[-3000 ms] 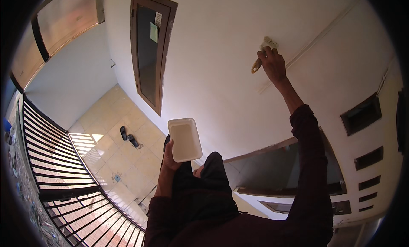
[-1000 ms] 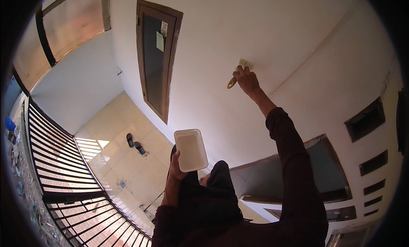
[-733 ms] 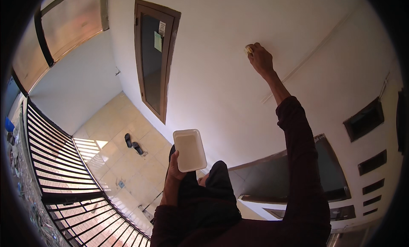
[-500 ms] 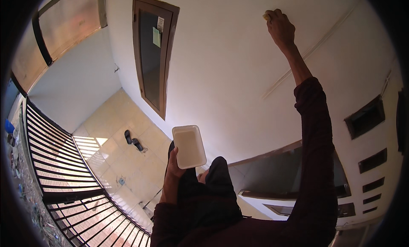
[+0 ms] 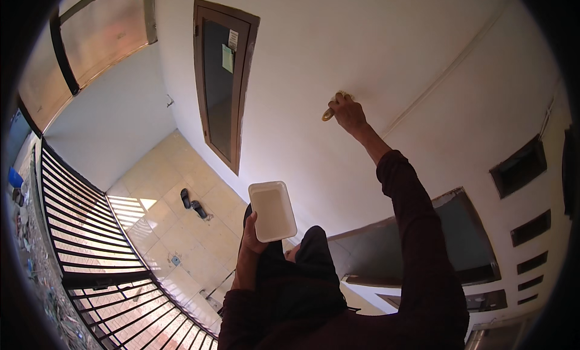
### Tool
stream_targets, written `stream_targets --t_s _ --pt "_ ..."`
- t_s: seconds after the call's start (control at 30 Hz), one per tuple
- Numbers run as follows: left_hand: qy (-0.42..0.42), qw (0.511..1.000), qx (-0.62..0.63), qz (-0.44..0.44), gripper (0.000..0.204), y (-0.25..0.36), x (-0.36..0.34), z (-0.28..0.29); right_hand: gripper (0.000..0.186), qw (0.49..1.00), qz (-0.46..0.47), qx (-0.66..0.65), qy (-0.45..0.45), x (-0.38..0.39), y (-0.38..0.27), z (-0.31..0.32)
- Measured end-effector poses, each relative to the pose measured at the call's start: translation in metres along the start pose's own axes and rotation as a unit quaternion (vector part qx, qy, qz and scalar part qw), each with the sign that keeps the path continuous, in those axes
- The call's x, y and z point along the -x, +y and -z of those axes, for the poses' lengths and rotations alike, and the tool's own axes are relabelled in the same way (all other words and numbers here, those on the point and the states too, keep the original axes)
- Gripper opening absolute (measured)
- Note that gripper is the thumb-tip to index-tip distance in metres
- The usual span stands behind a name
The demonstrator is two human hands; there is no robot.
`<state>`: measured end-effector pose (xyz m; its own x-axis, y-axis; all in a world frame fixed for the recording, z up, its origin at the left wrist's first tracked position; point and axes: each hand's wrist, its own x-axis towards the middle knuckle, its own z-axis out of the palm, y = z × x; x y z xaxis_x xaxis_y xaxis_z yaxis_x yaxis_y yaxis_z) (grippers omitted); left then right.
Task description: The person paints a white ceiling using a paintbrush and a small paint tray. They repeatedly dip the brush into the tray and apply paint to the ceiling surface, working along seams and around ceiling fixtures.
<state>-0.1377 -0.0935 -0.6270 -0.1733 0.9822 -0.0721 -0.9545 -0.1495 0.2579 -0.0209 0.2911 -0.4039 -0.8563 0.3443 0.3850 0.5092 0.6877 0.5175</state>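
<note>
My left hand (image 5: 251,236) grips a white rectangular plastic tub (image 5: 290,220) by its near left side, thumb along the wall of it. A pale layer, looking like whitish paint (image 5: 272,214), covers the tub's inside; how deep it is I cannot tell. Up and to the right, my right hand (image 5: 350,115) is closed round a paintbrush (image 5: 328,114). Its light handle end sticks out to the left of the fingers, and the bristle end is at the white wall (image 5: 290,138), mostly hidden by the fingers.
A brown-framed narrow window (image 5: 220,84) is set in the wall at left. Black slippers (image 5: 192,204) lie on the tiled floor (image 5: 166,229) far below. Black metal railings (image 5: 90,229) run along the left. A dark-framed opening (image 5: 423,241) is at right, beyond my right arm.
My right hand has come down and to the left along the wall with the paintbrush, whose handle now shows more. The left hand and tub have stayed nearly in place.
</note>
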Motion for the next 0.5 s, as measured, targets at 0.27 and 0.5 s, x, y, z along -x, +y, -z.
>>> stream_targets --t_s 0.27,0.5 --pt "-0.057 0.998 0.018 0.017 0.064 0.003 -0.005 0.001 0.021 0.985 -0.15 -0.087 0.006 -0.024 0.088 0.099" --pt "-0.025 1.0 0.003 0.019 0.061 0.002 -0.005 -0.001 0.022 0.98 -0.107 0.056 0.157 -0.056 0.147 0.202"
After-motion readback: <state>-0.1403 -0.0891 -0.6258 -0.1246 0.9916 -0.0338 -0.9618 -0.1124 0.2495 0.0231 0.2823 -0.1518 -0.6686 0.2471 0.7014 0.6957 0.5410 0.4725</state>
